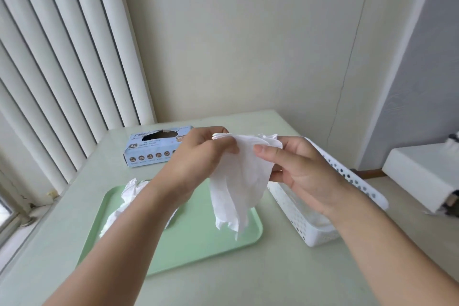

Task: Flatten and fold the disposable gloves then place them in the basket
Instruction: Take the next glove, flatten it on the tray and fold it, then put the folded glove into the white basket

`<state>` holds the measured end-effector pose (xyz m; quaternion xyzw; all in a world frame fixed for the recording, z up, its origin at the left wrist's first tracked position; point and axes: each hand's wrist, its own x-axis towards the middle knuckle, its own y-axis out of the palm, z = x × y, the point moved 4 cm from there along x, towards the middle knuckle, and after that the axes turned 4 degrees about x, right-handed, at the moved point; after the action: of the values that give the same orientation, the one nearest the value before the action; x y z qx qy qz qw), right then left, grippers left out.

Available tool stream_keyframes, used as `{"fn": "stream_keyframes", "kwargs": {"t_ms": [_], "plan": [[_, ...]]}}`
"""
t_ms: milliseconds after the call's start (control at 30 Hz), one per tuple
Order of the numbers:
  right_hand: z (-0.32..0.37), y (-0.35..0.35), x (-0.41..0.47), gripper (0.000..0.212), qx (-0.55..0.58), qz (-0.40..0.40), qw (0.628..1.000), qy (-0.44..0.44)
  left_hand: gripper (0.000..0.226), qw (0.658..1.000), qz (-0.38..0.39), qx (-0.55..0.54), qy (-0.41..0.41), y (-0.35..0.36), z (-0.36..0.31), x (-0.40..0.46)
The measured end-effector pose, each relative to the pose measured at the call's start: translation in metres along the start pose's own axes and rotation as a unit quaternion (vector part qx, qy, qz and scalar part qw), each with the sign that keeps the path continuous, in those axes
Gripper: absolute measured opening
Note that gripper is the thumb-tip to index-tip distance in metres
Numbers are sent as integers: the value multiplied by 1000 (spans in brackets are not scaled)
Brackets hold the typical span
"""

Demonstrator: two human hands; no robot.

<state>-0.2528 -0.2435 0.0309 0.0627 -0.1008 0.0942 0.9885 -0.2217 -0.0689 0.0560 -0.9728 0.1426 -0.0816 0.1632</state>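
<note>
A white disposable glove (238, 181) hangs in the air above the green tray (198, 238), its fingers pointing down. My left hand (198, 156) pinches its cuff on the left and my right hand (295, 164) pinches the cuff on the right, thumb on top. More crumpled white gloves (126, 196) lie on the tray's left part, partly hidden by my left forearm. A white perforated basket (293, 216) stands right of the tray, under my right arm; something white lies in it.
A light blue glove box (151, 149) marked XL lies at the back of the pale table (223, 281). Vertical blinds (62, 69) hang on the left. A white box-like object (422, 174) sits off the table at the right.
</note>
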Motion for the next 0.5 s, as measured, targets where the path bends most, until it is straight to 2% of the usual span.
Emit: {"fn": "stream_keyframes", "kwargs": {"t_ms": [133, 267, 367, 500], "plan": [[31, -14, -7, 25, -30, -49, 998, -37, 44, 997, 58, -55, -2, 11, -15, 8], [58, -40, -8, 25, -48, -65, 996, -50, 24, 994, 84, -56, 47, 24, -34, 13], [66, -63, -2, 45, -44, -92, 994, -43, 19, 992, 86, -56, 76, 34, -43, 22], [60, -100, 16, 30, -30, -123, 992, 9, 23, 993, 80, -54, 70, 57, -38, 55]]}}
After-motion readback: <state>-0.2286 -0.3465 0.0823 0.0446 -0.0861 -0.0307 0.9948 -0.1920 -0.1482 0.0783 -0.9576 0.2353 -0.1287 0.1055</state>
